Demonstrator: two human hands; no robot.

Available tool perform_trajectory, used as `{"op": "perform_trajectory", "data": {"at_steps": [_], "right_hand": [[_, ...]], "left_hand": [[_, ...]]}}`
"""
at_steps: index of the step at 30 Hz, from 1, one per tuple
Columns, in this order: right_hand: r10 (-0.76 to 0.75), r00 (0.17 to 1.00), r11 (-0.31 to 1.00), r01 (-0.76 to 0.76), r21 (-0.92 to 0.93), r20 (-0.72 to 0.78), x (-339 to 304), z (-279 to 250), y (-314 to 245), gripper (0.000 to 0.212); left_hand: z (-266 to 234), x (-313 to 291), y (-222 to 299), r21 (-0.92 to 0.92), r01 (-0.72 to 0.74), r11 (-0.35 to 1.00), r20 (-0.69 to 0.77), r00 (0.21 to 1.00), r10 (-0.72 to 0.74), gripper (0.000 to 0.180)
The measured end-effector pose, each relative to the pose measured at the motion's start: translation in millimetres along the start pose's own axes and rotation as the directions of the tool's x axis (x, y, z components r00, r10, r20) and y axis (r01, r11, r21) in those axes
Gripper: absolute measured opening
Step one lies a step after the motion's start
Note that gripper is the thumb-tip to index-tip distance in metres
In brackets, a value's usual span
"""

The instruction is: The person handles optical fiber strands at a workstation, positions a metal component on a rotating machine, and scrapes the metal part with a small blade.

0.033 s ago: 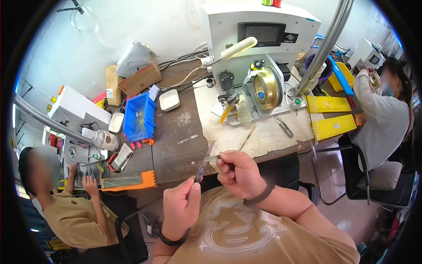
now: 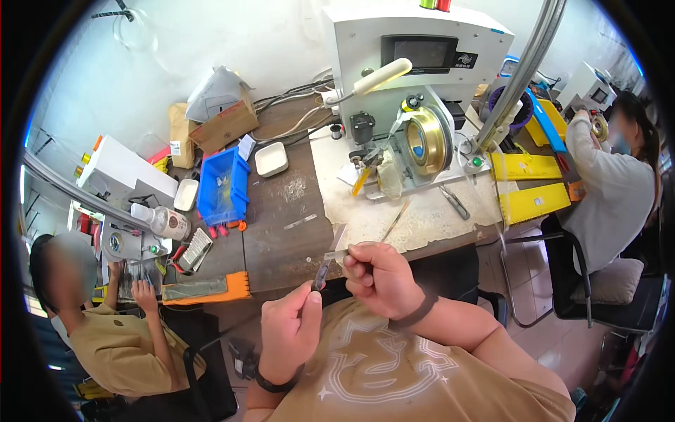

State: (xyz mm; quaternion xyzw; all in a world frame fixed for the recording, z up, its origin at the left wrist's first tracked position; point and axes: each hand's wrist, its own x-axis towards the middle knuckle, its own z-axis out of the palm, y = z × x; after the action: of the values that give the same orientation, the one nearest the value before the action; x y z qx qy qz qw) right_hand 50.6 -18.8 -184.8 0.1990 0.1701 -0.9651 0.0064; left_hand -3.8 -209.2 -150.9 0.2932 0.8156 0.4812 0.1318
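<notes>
My left hand [image 2: 290, 327] is closed around a slim dark-handled tool [image 2: 320, 273] that slants up and away; its exact kind is not clear. Opposite it, my right hand [image 2: 383, 278] pinches a small flat translucent strip [image 2: 337, 254] between thumb and fingers. The strip's left end meets or crosses the upper part of the tool; whether they touch I cannot tell. Both hands are held above my lap, just in front of the table edge. Beyond them on the brown table [image 2: 274, 243] lies another narrow clear strip [image 2: 301, 222].
A white machine [image 2: 422, 70] with a gold spool [image 2: 425, 144] stands ahead. Pliers [image 2: 455, 202] and a thin stick [image 2: 395, 221] lie before it. At left are a blue bin [image 2: 223, 186], a white dish [image 2: 271, 160] and a bottle [image 2: 169, 224]. Co-workers sit on both sides.
</notes>
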Motion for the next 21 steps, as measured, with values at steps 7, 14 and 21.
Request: {"op": "perform_trajectory", "data": {"at_steps": [7,14,21], "right_hand": [[0.001,1.000,1.000,-0.001,0.011,-0.027,1,1,11,0.020],[-0.042,0.996,0.999,0.043,0.004,-0.073,3,5,11,0.021],[-0.067,0.989,0.998,0.065,-0.022,-0.130,2,7,12,0.022]], "left_hand": [[3,1,0,0.010,0.005,1.000,-0.026,1.000,-0.004,0.022],[4,0,-2,-0.018,0.020,1.000,-0.024,0.999,-0.021,0.021],[6,0,-2,-0.020,0.018,1.000,-0.044,0.999,-0.019,0.022]]}}
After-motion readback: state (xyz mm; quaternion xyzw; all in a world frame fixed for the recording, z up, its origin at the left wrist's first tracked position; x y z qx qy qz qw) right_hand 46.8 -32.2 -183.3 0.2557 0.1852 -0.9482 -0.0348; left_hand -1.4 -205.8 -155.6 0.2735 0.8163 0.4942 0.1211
